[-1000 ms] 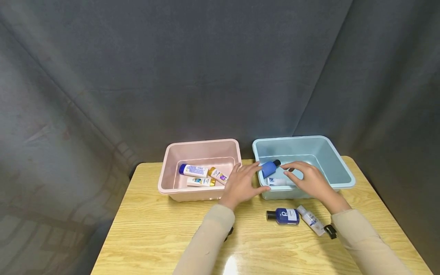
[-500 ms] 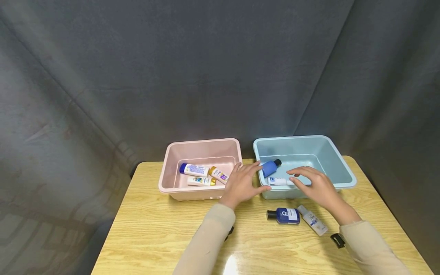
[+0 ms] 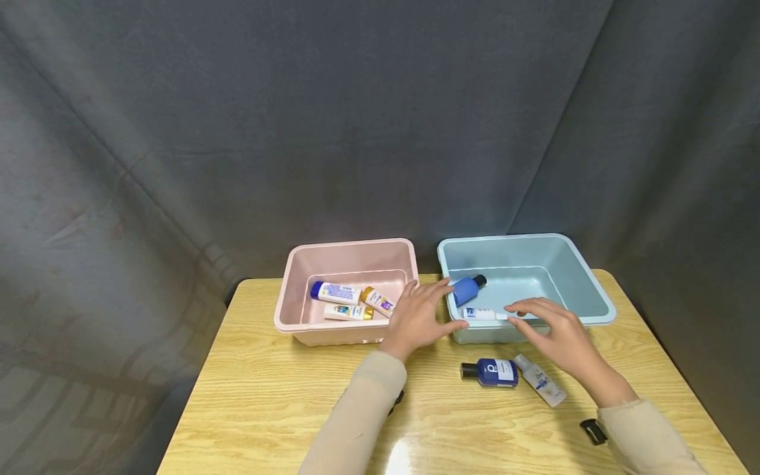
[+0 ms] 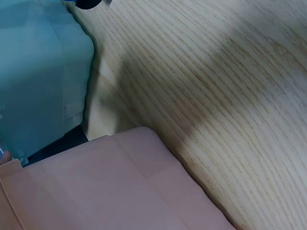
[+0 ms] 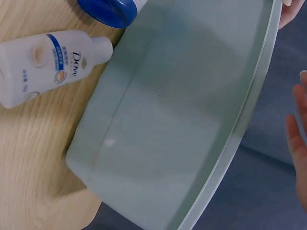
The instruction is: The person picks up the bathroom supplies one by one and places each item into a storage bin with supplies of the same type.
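Observation:
In the head view my left hand (image 3: pixel 418 318) spreads its fingers between the two bins, fingertips and thumb beside the left rim of the light blue bin (image 3: pixel 534 245). My right hand (image 3: pixel 558 333) hovers at that bin's front rim, thumb and fingers apart and holding nothing. Inside the bin lie a blue bottle with a black cap (image 3: pixel 466 290) and a white tube with a blue label (image 3: pixel 477 314), its end near the right fingertips. The right wrist view shows relaxed fingers (image 5: pixel 298 139) beyond the bin's rim.
In the pink bin (image 3: pixel 341 249) lie several white or gold tubes and bottles. On the wooden table (image 3: pixel 267 409), before the blue bin, are a navy bottle with a black cap (image 3: pixel 499 373) and a white Dove bottle (image 3: pixel 540 380). A grey curtain (image 3: pixel 380 132) hangs behind.
My right hand has drawn back to the right and nearer the table's front, away from the blue bottle and white tube. My left hand has stayed in place.

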